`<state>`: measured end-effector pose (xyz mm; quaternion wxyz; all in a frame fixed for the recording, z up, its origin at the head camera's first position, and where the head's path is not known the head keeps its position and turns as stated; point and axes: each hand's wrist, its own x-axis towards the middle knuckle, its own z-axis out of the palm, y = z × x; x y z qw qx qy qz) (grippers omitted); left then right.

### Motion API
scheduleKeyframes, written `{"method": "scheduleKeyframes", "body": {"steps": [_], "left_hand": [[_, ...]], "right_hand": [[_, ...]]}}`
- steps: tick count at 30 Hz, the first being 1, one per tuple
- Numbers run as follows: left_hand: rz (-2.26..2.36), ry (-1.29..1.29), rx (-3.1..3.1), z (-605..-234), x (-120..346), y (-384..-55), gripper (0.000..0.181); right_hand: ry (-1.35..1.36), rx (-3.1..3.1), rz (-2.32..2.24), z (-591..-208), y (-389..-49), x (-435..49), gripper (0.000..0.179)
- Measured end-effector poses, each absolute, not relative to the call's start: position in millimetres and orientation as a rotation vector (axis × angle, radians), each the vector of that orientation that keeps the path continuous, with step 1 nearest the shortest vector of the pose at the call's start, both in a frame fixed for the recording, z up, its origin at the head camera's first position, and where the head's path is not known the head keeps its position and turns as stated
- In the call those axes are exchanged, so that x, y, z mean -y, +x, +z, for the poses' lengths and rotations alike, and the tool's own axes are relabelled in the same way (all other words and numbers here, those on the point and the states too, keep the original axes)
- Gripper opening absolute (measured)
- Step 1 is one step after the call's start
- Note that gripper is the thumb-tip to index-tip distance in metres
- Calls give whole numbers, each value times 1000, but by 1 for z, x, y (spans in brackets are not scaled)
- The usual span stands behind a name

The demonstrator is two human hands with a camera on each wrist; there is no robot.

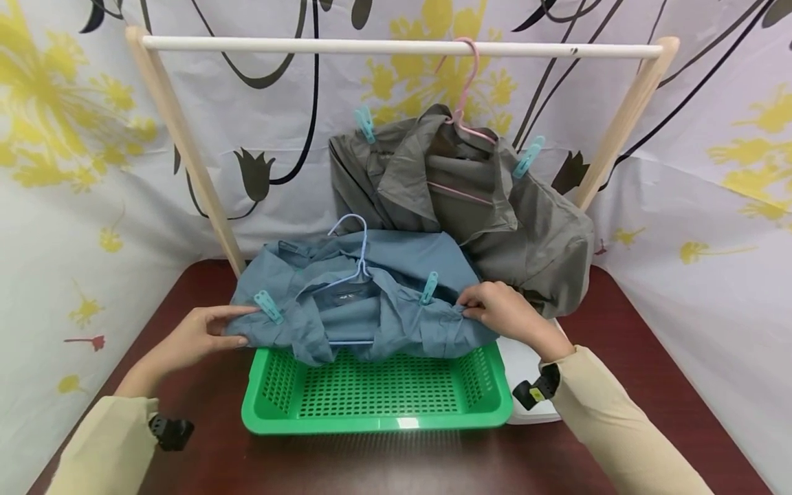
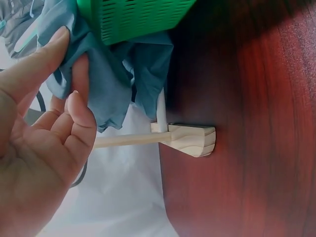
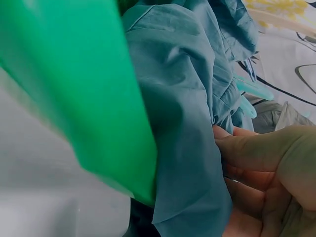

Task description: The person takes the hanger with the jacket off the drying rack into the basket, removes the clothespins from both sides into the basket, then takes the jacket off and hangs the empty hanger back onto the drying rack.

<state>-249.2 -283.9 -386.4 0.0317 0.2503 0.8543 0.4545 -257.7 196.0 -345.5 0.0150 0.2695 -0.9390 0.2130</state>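
1. Dark-red wood-grain, the glossy counter (image 1: 204, 440) carries everything; the hours here are read from the basket's middle, 12 pointing away from the person.
2. Cream long sleeves come in, the left sleeve (image 1: 105, 447) at 8 o'clock and the right sleeve (image 1: 625, 419) between 3 and 4, each with a black wrist-worn camera.
3. A green rectangular plastic basket (image 1: 377, 424) with perforated walls and floor sits at the centre; a smooth white tray (image 1: 520, 354) shows at its 3 o'clock side.
4. The left hand (image 1: 194, 335), between 9 and 10 o'clock, pinches shoulder cloth between thumb and finger, its other fingers loosely bent in the left wrist view.
5. The right hand (image 1: 504, 313), at 2 o'clock, pinches the opposite shoulder's cloth between thumb and fingertips.
6. The blue-grey collared cloth shirt (image 1: 396, 316) lies at 12 o'clock, rumpled across the basket's far side.
7. Two turquoise plastic clips grip its shoulders: the left clip (image 1: 269, 307) at 10 o'clock, just beside the left fingertips, the right clip (image 1: 429, 288) at 1.
8. A light-blue thin hanger (image 1: 362, 265) sits inside the shirt, its hook rising from the neck opening, apart from the rail.
9. Beyond, at 1 o'clock, a grey collared garment (image 1: 396, 182), also clipped in turquoise, hangs on a pink hanger (image 1: 459, 115) hooked over the white round rail (image 1: 309, 45).
10. Pale wooden posts carry that rail before a white flower-printed curtain (image 1: 49, 254).
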Motion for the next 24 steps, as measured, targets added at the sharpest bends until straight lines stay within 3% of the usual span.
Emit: {"method": "scheduleKeyframes", "body": {"steps": [11, 24], "left_hand": [[1380, 738, -2636, -386, 283, -251, 47], [1356, 725, -2632, -384, 284, -251, 48]], "right_hand": [[985, 3065, 664, -339, -266, -200, 18], [1232, 3245, 574, -289, -295, -194, 29]]}}
